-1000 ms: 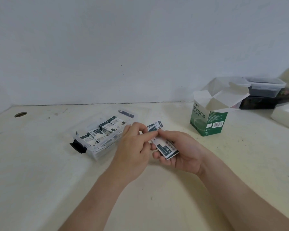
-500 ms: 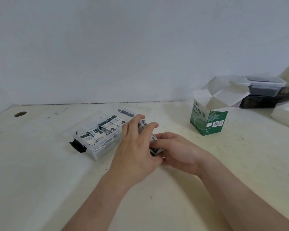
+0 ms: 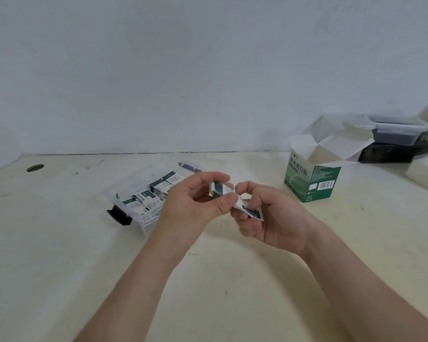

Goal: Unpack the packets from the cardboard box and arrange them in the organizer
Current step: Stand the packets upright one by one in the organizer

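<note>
Left hand [image 3: 195, 203] around packets [image 3: 218, 190] (near organizer [image 3: 147, 220])

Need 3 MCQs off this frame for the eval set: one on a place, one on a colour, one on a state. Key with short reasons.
1. Where does the green cardboard box stand relative to the clear organizer?
A. On its right
B. Inside it
C. Stacked on it

2. The latch on the organizer's near end is:
A. Red
B. Black
C. Yellow

3. The left hand and right hand are:
A. Both resting in the organizer
B. Both holding packets
C. Both empty

Key:
1 A: the box stands apart on the table, right of the organizer.
2 B: the latch is plainly black.
3 B: each hand pinches white-and-dark-green packets above the table.
</note>
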`<state>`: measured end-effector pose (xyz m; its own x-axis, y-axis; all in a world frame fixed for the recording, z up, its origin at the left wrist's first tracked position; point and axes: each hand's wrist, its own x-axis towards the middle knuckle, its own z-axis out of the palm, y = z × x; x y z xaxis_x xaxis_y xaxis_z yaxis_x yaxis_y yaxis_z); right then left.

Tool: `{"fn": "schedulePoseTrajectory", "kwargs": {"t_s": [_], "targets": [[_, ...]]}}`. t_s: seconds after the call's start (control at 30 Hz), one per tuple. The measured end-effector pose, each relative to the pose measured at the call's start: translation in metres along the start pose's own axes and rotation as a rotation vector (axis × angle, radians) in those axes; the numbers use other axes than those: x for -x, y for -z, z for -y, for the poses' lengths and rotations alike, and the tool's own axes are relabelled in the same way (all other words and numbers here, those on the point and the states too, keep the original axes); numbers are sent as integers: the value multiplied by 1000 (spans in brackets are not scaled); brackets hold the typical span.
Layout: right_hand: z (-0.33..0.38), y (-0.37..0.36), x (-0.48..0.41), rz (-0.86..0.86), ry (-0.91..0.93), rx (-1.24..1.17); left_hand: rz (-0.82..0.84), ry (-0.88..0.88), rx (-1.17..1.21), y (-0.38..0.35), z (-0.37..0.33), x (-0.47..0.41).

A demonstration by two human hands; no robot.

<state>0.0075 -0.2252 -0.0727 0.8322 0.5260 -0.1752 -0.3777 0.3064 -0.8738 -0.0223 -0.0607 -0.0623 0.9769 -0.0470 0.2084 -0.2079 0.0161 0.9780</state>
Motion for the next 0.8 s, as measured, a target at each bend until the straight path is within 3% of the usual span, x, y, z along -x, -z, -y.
{"fn": "schedulePoseTrajectory", "kwargs": {"t_s": [0.13, 0.27, 0.4, 0.57, 0.8], "targets": [[-5, -6, -2, 114, -23, -105, -55, 18, 152, 0, -3, 2], [-9, -7, -5, 102, -19, -120, -96, 10, 129, -1, -5, 2], [-9, -3, -6, 29, 29, 93, -105, 26, 48, 2, -7, 1], [1, 2, 2, 17, 204, 576, -116, 86, -26, 7, -7, -2], [8, -4, 9, 9, 219, 638, -112, 118, -14, 9, -9, -1]]}}
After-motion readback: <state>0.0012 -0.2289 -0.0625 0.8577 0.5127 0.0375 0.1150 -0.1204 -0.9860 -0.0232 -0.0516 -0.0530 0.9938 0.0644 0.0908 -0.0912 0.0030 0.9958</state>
